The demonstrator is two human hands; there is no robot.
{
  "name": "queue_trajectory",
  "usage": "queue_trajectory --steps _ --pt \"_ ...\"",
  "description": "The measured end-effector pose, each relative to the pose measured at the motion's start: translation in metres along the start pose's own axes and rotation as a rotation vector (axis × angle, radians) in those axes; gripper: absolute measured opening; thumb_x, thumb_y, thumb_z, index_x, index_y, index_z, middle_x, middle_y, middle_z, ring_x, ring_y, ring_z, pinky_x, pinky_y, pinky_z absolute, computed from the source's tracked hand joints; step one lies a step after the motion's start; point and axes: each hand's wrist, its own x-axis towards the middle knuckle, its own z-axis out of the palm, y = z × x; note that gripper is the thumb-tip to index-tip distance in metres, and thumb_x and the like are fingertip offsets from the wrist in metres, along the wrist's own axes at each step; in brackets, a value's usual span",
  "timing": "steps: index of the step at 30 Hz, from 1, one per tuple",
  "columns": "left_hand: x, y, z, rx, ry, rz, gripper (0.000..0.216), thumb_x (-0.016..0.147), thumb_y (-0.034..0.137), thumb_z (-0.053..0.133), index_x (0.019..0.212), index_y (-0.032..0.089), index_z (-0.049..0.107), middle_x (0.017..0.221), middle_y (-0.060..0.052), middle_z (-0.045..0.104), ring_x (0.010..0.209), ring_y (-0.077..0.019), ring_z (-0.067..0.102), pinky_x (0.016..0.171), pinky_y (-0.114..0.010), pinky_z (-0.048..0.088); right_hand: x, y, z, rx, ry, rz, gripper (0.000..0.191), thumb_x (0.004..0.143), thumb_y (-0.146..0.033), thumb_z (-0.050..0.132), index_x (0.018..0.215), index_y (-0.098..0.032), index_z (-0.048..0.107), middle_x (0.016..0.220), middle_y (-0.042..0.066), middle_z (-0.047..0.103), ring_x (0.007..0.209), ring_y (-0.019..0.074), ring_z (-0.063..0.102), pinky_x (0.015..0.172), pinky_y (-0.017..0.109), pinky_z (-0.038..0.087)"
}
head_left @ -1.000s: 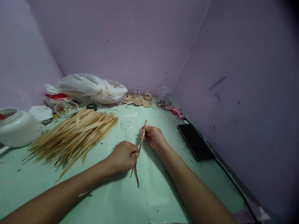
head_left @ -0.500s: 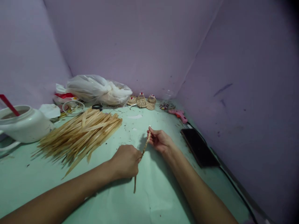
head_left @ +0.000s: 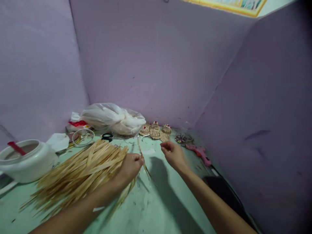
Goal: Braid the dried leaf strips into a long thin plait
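My left hand (head_left: 133, 164) is closed around a thin braided straw strand (head_left: 139, 146). The braid rises above the fist, leaning a little left, and loose straw ends (head_left: 147, 170) hang below it. Apart from the strand, my right hand (head_left: 173, 156) hovers to the right with loosely bent fingers and nothing visible between them. Beneath my left forearm, a spread of dry straw strips (head_left: 80, 172) lies on the green tabletop (head_left: 151, 208). Just beyond my right hand stand small woven slippers (head_left: 155, 131) with red decorations.
Along the back wall rests a knotted plastic bag (head_left: 114, 118), with black-handled scissors (head_left: 107, 136) before it. A white pot (head_left: 31, 162) stands left, near a clear ring (head_left: 83, 137). At right are a pink glue gun (head_left: 200, 152), a bag of beads (head_left: 182, 138) and a dark phone (head_left: 219, 191).
My right hand has let go of the braid's upper end and moved away from it. The left hand has raised the braid, now tilted left. The camera view has tipped upward.
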Motion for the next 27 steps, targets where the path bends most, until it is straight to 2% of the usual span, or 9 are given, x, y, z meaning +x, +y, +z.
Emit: queue_trajectory --steps 3,7,9,10,13,15,18,23,27 --pt "0.006 -0.016 0.006 -0.052 0.170 0.066 0.028 0.064 0.037 0.042 0.046 0.019 0.031 0.048 0.004 0.027 0.049 -0.0087 0.027 0.048 -0.021 0.022 0.042 0.008 0.011 -0.203 0.102 -0.214 0.023 0.069 -0.018 0.045 0.081 -0.015 0.064 0.079 0.006 0.065 0.072 0.0165 0.058 0.069 0.029 0.042" --pt "0.004 -0.035 0.010 0.008 0.038 0.109 0.030 0.072 0.038 0.041 0.050 0.018 0.032 0.050 0.004 0.028 0.051 -0.0096 0.029 0.049 -0.022 0.024 0.092 0.026 0.013 -0.191 0.264 -0.249 0.024 0.070 -0.018 0.043 0.081 -0.013 0.064 0.080 0.008 0.066 0.071 0.0163 0.058 0.069 0.028 0.042" --pt "0.006 -0.039 0.012 0.035 -0.004 0.095 0.031 0.075 0.037 0.040 0.052 0.018 0.032 0.051 0.004 0.027 0.051 -0.0096 0.029 0.049 -0.022 0.023 0.105 0.037 0.011 -0.175 0.233 -0.222 0.023 0.068 -0.017 0.043 0.076 -0.014 0.064 0.075 0.006 0.066 0.068 0.0156 0.058 0.066 0.026 0.042" --pt "0.008 -0.041 0.014 0.044 -0.012 0.087 0.031 0.076 0.037 0.039 0.052 0.018 0.032 0.051 0.004 0.027 0.050 -0.0096 0.029 0.049 -0.022 0.023 0.108 0.042 0.011 -0.187 0.164 -0.199 0.022 0.067 -0.016 0.044 0.074 -0.014 0.065 0.071 0.005 0.066 0.065 0.0153 0.058 0.064 0.025 0.041" --pt "0.013 -0.042 0.016 0.069 -0.049 0.070 0.032 0.077 0.038 0.039 0.052 0.018 0.032 0.051 0.004 0.027 0.050 -0.0093 0.028 0.048 -0.022 0.022 0.107 0.052 0.015 -0.306 -0.147 -0.131 0.022 0.062 -0.012 0.046 0.069 -0.016 0.066 0.062 0.002 0.065 0.059 0.0151 0.057 0.055 0.022 0.038" --pt "0.014 -0.043 0.015 0.091 -0.091 0.067 0.032 0.077 0.038 0.039 0.053 0.018 0.032 0.051 0.004 0.027 0.049 -0.0092 0.028 0.048 -0.022 0.022 0.104 0.053 0.021 -0.388 -0.243 -0.111 0.027 0.060 -0.008 0.044 0.071 -0.017 0.067 0.065 0.002 0.066 0.062 0.0157 0.058 0.054 0.022 0.036" --pt "0.013 -0.042 0.013 0.125 -0.150 0.078 0.031 0.077 0.038 0.039 0.053 0.018 0.033 0.051 0.004 0.027 0.050 -0.0091 0.029 0.048 -0.022 0.022 0.100 0.052 0.027 -0.406 -0.190 -0.066 0.036 0.057 -0.005 0.041 0.080 -0.017 0.067 0.075 0.003 0.068 0.071 0.0163 0.060 0.059 0.022 0.038" --pt "0.010 -0.039 0.012 0.184 -0.183 0.090 0.030 0.078 0.036 0.038 0.054 0.018 0.034 0.051 0.004 0.027 0.051 -0.0089 0.029 0.049 -0.022 0.021 0.093 0.056 0.023 -0.454 0.052 0.090 0.042 0.058 -0.005 0.043 0.093 -0.014 0.066 0.085 0.007 0.068 0.082 0.0194 0.061 0.069 0.023 0.040" --pt "0.010 -0.039 0.013 0.194 -0.187 0.113 0.030 0.078 0.035 0.038 0.055 0.017 0.035 0.052 0.004 0.028 0.051 -0.0087 0.029 0.049 -0.022 0.022 0.081 0.059 0.020 -0.458 0.029 0.114 0.044 0.059 -0.006 0.044 0.094 -0.016 0.066 0.089 0.007 0.068 0.084 0.0199 0.060 0.070 0.023 0.040"
